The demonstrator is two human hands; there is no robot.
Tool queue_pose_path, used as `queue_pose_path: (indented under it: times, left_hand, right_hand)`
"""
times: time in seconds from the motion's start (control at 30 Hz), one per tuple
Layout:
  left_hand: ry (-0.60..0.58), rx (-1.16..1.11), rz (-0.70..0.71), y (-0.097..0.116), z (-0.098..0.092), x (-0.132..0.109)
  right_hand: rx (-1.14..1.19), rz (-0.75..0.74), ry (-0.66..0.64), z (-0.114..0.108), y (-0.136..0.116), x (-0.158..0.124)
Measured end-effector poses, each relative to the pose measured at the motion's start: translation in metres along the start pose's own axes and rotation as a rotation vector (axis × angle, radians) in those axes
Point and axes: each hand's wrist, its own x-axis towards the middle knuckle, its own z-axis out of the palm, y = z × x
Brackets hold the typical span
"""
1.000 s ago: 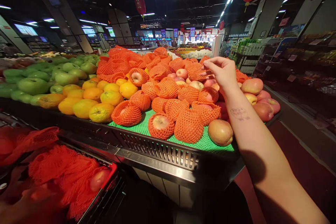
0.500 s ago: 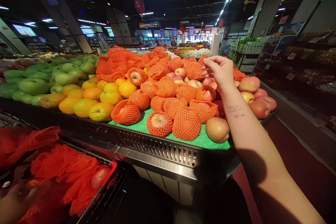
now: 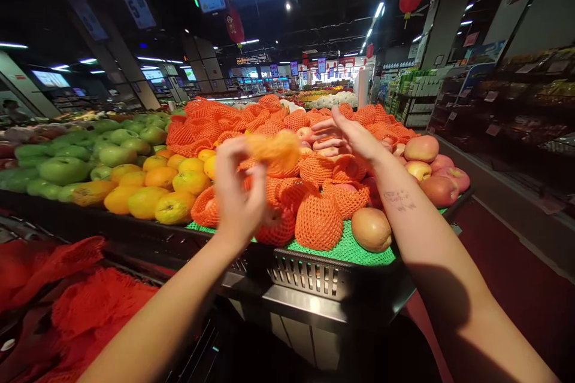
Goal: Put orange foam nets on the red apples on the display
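Note:
My left hand (image 3: 238, 197) is raised over the front of the fruit display, fingers curled around an orange foam net (image 3: 276, 149). Motion smears the net, and I cannot tell whether fruit is inside it. To its right, my right hand (image 3: 344, 134) hovers at the apple pile with fingers stretched out and nothing in them. Below and between the hands lie apples in orange foam nets (image 3: 318, 221), some with their tops showing. A bare apple (image 3: 371, 229) rests on the green mat (image 3: 354, 254) near my right forearm.
Oranges (image 3: 175, 207) and green apples (image 3: 65, 169) lie to the left. Bare apples (image 3: 421, 148) sit at the right corner. The display's slotted black edge (image 3: 305, 272) runs along the front. At lower left is a basket with red netting (image 3: 96, 305); shelves (image 3: 516, 102) stand at right.
My left hand has risen from the basket at lower left to the apples, with an orange foam net in it. My right hand has shifted slightly left and its fingers have spread.

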Motion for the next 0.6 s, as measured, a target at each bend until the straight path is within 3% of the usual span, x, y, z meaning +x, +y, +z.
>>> queue_pose_path:
  times: [0.1,0.17,0.2,0.27,0.37,0.47,0.6]
  left_hand:
    - [-0.128,-0.063,-0.045,0.014,0.102,0.049]
    - [-0.186,-0.08,-0.122,0.014,0.146,0.071]
    - [-0.2,-0.085,-0.176,0.01,0.16,0.077]
    - [-0.206,-0.097,-0.307,-0.002,0.17,0.079]
    - [-0.214,-0.214,-0.54,-0.026,0.162,0.071]
    - [-0.188,-0.33,-0.703,-0.045,0.15,0.067]
    - [-0.072,-0.311,-0.703,-0.051,0.146,0.072]
  right_hand:
    - [0.152,-0.024,0.121,0.0,0.006,0.009]
    - [0.259,-0.093,0.271,-0.003,0.011,0.015]
    - [0.295,-0.12,0.351,-0.006,0.013,0.017]
    - [0.312,-0.132,0.495,-0.012,0.016,0.019]
    - [0.266,-0.109,0.629,-0.018,0.018,0.019]
    - [0.265,-0.123,0.652,-0.018,0.018,0.018]
    - [0.26,-0.12,0.559,-0.015,0.015,0.015]
